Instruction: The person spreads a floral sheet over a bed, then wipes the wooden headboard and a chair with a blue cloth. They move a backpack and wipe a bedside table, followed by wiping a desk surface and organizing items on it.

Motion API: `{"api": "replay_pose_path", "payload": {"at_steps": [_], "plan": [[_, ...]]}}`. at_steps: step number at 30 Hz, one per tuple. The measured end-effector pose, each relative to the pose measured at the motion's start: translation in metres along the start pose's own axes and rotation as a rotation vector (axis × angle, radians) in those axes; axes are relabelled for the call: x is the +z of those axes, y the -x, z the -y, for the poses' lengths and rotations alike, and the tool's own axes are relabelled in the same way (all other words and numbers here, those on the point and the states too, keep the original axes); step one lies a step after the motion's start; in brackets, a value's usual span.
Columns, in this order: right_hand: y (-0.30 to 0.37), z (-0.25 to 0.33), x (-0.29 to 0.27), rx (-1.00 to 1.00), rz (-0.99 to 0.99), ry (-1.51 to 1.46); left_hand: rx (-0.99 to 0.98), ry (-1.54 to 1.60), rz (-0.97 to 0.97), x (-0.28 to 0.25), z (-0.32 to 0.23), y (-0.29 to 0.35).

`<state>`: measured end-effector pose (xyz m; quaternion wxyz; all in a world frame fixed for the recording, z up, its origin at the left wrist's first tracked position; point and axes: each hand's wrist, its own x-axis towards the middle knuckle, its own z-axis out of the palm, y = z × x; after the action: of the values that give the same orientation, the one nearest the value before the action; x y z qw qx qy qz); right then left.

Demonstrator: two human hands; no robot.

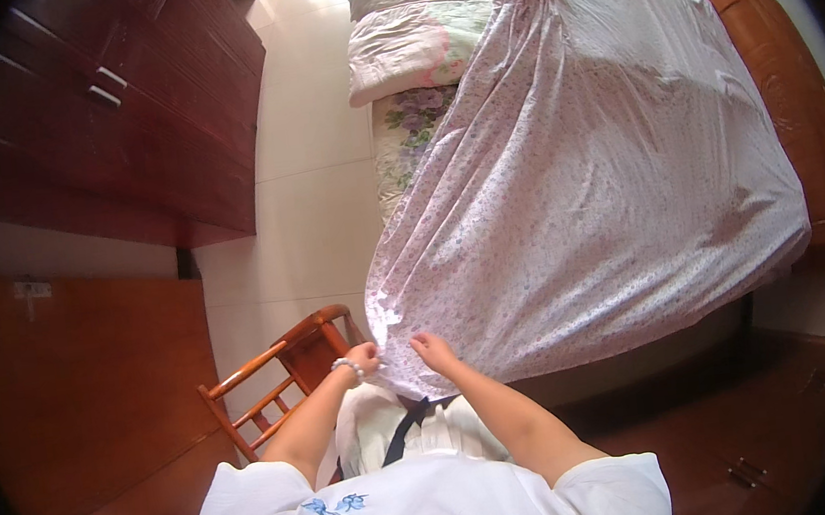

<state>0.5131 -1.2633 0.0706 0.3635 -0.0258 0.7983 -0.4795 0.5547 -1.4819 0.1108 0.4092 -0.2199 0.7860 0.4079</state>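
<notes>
1. Dark red wardrobe [116, 118] at upper left, pale handles showing, its far side lost in the black rim.
2. Bed [392, 174], mostly hidden; purple flowers show on its cover at the left.
3. Thin, small-flowered sheet [606, 187] over the bed, bunched at its far left corner, its near left corner at my hands.
4. Pale tiled floor [310, 148] between wardrobe and bed.
5. Carved wooden headboard [777, 88] on the right, partly covered.
6. Pale quilt [410, 47], cut off by the top edge.
7. Wooden chair [317, 353] just left of my hands.
8. My white shirt [439, 511], with blue flower motif.
9. My left hand [367, 359], clamped on the sheet's edge; my right hand [433, 352] touches the cloth, but I can't tell whether it grips.
10. Pale fitting [32, 288] on a brown panel [112, 359], too small to make out.
</notes>
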Motion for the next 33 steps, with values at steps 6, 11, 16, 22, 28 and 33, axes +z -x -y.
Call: {"api": "replay_pose_path", "payload": {"at_steps": [6, 11, 16, 22, 28, 33], "plan": [[-0.051, 0.046, 0.011, 0.086, 0.133, 0.168, 0.198, 0.078, 0.437, 0.006, -0.049, 0.004], [-0.051, 0.061, 0.015, 0.353, 0.061, 0.012, 0.021, -0.045, 0.774, -0.068, -0.073, -0.05], [-0.044, 0.053, 0.053, 0.36, 0.009, 0.025, 0.313, -0.383, 0.197, -0.143, -0.104, -0.215], [-0.026, 0.05, 0.08, 0.523, -0.105, 0.015, 0.234, 0.189, 0.214, -0.141, -0.224, -0.361], [-0.019, 0.04, 0.105, 0.594, -0.158, -0.18, 0.146, 0.101, 0.312, -0.115, -0.329, -0.386], [-0.038, 0.016, 0.137, 0.736, -0.173, -0.205, 0.219, 0.448, 0.384, -0.124, -0.41, -0.381]]}}
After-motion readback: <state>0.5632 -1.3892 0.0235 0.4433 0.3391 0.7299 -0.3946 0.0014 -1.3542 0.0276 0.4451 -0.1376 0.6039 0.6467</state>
